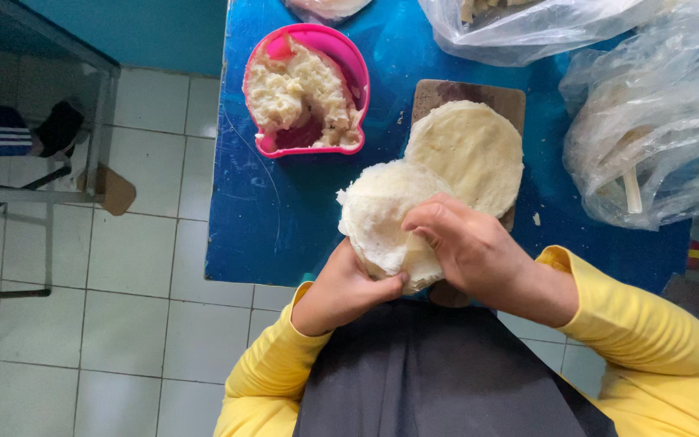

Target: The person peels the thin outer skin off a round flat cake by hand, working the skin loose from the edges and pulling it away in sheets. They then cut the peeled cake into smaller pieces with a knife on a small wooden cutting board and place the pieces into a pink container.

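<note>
Pink bowl [355,73] holds pale dough; left hand [341,291], right hand [467,247] pinching thin white wrapper [378,210].

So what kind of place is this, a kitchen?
Probably a small home or street food-prep spot: a blue table on a tiled floor, a pink bowl of dough, and both hands shaping a flat dough round.

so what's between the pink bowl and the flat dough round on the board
Only bare blue table lies between the pink bowl and the flat dough round on the wooden board, as the head view shows.
</note>
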Demonstrator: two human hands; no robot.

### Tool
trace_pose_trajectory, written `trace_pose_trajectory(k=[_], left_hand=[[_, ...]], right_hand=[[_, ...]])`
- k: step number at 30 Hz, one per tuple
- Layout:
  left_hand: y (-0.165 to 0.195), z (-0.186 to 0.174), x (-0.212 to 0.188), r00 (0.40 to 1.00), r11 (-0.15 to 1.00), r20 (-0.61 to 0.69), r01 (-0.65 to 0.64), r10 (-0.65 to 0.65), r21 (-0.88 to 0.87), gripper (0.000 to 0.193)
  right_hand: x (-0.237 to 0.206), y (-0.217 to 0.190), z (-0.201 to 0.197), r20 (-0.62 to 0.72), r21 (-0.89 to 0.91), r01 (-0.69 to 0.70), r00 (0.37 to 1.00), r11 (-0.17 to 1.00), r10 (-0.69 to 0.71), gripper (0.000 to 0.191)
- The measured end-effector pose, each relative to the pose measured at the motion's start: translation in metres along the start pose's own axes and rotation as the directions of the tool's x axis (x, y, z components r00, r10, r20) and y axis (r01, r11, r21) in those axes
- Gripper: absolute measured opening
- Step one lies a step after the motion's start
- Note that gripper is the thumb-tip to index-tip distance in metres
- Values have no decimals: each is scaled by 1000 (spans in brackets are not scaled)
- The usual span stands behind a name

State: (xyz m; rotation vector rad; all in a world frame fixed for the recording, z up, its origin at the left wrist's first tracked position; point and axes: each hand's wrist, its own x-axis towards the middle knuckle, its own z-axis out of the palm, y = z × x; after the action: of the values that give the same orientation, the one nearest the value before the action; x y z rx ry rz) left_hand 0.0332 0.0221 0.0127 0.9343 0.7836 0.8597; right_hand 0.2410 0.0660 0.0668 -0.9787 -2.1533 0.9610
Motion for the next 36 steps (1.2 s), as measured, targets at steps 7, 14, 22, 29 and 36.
trace_pose_trajectory(k=[7, 14, 22, 29, 36], left_hand=[[-3, -2, 0, 1000, 998, -13, -5, 4, -61, 61], [5, -5, -1, 993, 999, 112, 42, -44, 22, 67], [22, -1, 0, 998, 978, -61, -24, 12, -205, 83], [11, 15, -1, 960, 954, -165, -254, 228, -158, 82], [15, 13, -4, 945, 918, -202, -172, 256, 357, 38]], right_hand=[[1, 1, -6, 200, 92, -1, 980, 996, -17, 31], [11, 1, -18, 390, 84, -203, 908, 975, 156, 25], [16, -13, -8, 13, 162, -194, 981, 968, 194, 7], [17, -20, -3, -74, 164, -218, 970, 962, 232, 14], [16, -21, -5, -56, -93, 45, 997, 995, -50, 16]])
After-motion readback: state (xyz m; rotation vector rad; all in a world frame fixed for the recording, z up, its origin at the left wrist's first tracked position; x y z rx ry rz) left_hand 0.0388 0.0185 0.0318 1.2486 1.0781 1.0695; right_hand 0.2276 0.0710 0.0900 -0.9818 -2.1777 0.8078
